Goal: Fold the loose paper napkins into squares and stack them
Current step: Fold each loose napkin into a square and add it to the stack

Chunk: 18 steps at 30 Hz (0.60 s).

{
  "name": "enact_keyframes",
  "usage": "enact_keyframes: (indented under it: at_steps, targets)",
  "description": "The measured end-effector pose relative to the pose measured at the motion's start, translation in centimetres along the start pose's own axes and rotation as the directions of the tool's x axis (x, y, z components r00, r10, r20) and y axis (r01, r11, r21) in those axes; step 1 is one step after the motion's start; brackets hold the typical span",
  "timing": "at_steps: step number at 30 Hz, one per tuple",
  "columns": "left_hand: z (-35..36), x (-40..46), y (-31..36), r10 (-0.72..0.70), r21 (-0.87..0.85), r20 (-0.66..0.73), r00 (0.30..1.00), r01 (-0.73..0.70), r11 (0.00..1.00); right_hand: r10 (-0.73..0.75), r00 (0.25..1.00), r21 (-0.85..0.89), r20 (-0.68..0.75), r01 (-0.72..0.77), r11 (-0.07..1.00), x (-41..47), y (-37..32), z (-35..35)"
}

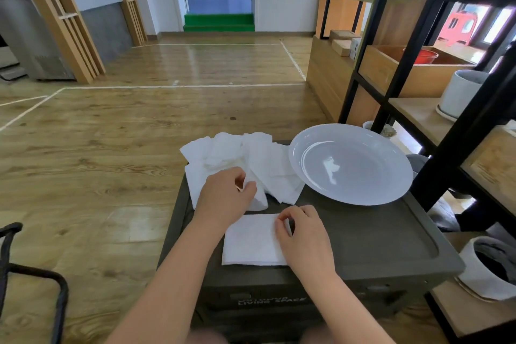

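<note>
The left hand (223,193) has its fingers curled and pinches a fold of a loose napkin (258,195) at the near edge of the heap of loose napkins (240,159). The right hand (300,227) is also curled, thumb and fingertips pinching the far right corner of the folded napkin (251,240), which lies flat as a white rectangle near the front edge of the table (363,232).

The table is a dark box with a shallow raised rim around its top. On its front face white lettering reads "LIVING SPACE"; a line above that is too blurred to read.

The heap of loose napkins lies crumpled at the far left of the top, some sheets hanging over the far and left edges. A white plate (350,163) sits at the far right, touching the heap and jutting past the table's far right edge. The near right part of the top, beside the right hand, is bare dark surface. A black-framed shelf (435,120) stands close on the right, open wooden floor (111,134) lies to the left and beyond.
</note>
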<state>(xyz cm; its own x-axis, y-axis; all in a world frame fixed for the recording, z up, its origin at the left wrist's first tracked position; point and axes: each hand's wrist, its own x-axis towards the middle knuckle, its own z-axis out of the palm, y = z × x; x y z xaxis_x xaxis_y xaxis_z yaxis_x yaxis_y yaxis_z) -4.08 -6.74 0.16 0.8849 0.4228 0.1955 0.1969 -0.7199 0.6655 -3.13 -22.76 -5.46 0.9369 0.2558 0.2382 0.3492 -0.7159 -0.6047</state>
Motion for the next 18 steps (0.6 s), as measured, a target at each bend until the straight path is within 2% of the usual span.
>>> enact_keyframes:
  at_steps: [3, 5, 8, 10, 12, 15, 16, 18]
  targets:
    - [-2.1, -1.6, 0.3, -0.005, -0.160, -0.030, 1.000, 0.000, 0.987, 0.032, 0.999, 0.185, -0.043, -0.024, 0.983, 0.1, -0.3, -0.7]
    - [-3.5, -2.4, 0.4, -0.017, -0.314, 0.006, 1.000, 0.018, 0.949, 0.074, 0.997, 0.350, -0.020, -0.062, 0.935, 0.2, -0.7, -1.4]
    - [-4.8, -3.2, 0.5, 0.008, -0.555, 0.073, 0.997, 0.033, 0.831, 0.133, 0.968, 0.556, 0.211, -0.231, 0.799, 0.9, -2.3, -2.6]
    - [-5.1, -3.6, 0.5, 0.017, -0.658, 0.086, 0.996, 0.044, 0.752, 0.117, 0.904, 0.625, 0.412, -0.374, 0.686, 1.4, -3.7, -3.2]
    - [-5.1, -4.1, 0.5, 0.035, -0.704, 0.100, 0.994, 0.046, 0.708, 0.049, 0.817, 0.679, 0.575, -0.510, 0.529, 1.7, -5.0, -3.5]
    - [-4.4, -5.3, 0.3, 0.035, -0.700, 0.118, 0.992, 0.058, 0.711, -0.070, 0.766, 0.753, 0.639, -0.604, 0.259, 2.0, -6.2, -4.0]
    - [-4.0, -5.8, 0.2, 0.018, -0.677, 0.116, 0.993, 0.066, 0.733, -0.068, 0.770, 0.763, 0.635, -0.611, 0.211, 2.0, -6.4, -4.2]
    - [-3.2, -6.7, -0.1, -0.032, -0.636, 0.097, 0.995, 0.087, 0.767, -0.025, 0.806, 0.782, 0.592, -0.566, 0.259, 1.9, -6.4, -4.3]
